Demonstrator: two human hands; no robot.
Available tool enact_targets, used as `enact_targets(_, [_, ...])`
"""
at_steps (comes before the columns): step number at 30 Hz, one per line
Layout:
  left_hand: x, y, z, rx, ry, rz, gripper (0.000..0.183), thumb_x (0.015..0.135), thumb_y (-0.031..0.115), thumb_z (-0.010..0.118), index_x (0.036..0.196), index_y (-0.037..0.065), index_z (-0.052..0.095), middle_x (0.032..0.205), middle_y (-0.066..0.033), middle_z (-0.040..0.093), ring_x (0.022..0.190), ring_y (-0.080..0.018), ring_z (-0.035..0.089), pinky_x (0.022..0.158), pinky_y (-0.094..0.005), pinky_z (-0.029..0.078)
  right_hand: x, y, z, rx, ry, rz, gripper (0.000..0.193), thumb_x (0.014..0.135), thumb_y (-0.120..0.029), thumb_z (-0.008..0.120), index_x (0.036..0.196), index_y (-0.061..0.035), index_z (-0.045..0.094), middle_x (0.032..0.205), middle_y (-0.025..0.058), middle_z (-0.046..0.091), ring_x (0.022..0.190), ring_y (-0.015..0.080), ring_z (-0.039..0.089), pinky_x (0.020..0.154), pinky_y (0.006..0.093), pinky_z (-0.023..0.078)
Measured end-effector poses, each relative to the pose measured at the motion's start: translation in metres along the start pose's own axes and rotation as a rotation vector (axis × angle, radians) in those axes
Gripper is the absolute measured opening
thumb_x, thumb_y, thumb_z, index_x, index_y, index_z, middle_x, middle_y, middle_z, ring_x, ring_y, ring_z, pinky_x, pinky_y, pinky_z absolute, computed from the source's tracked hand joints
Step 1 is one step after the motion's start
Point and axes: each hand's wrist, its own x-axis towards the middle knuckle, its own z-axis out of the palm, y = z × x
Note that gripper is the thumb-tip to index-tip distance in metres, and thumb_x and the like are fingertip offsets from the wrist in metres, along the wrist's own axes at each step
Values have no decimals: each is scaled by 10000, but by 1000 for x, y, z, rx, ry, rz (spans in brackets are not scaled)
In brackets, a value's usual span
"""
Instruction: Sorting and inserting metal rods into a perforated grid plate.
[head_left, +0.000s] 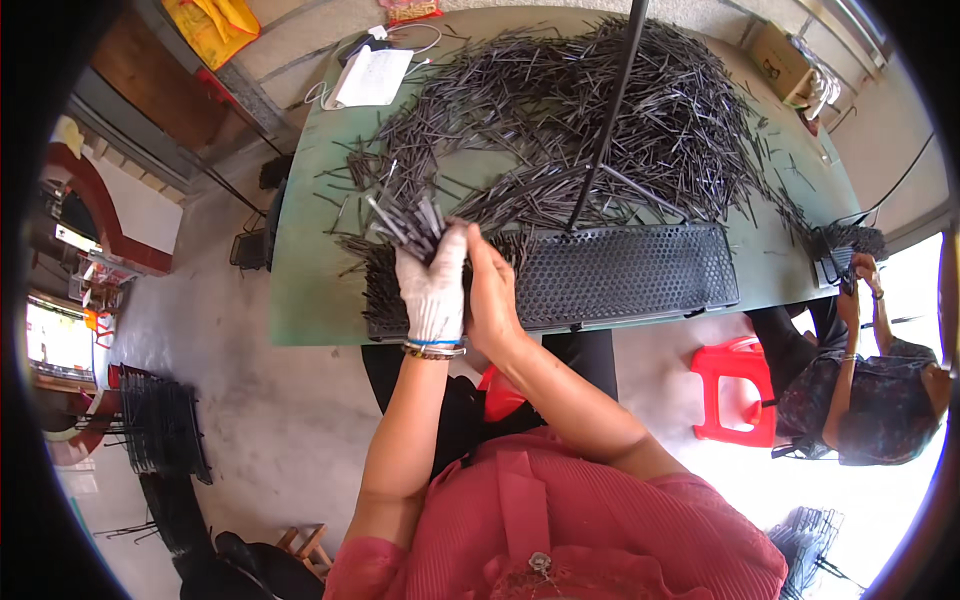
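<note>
My left hand (432, 285), in a white knitted glove, is closed round a bundle of thin dark rods (405, 226) whose ends fan out past the fingers. Right beside it, my bare right hand (490, 295) has its fingers bent together against the glove's edge; what they hold, if anything, is hidden. Both hands are over a black perforated tray (630, 270) at the table's near edge. Rods stand packed in the tray's left part (385, 290), while bare holes show across its right part.
A large heap of loose rods (640, 120) covers the far part of the green table (310, 240). A dark metal pole (615, 100) rises behind the tray. A white cloth or paper (370, 77) lies far left, a cardboard box (780, 62) far right. Another person (860, 395) works at right beside a red stool (735, 390).
</note>
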Motion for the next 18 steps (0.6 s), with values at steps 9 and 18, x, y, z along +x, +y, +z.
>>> enact_targets(9, [-44, 23, -22, -641, 86, -282, 257, 867, 98, 619, 1090, 35, 510, 887, -50, 593, 850, -209, 608, 809, -354, 499, -52, -24, -57, -832, -221, -305, 516, 953, -285, 577, 1337, 35, 448, 1309, 177, 506, 1136, 220, 543, 929, 300, 445])
enact_targets(18, [-95, 39, -51, -566, -245, -771, 304, 906, 130, 565, 1193, 47, 515, 887, -34, 613, 715, -156, 613, 615, -332, 537, 0, -193, -328, -1706, 910, -999, 396, 925, -338, 595, 1114, 8, 640, 1011, 198, 670, 915, 354, 623, 835, 417, 466])
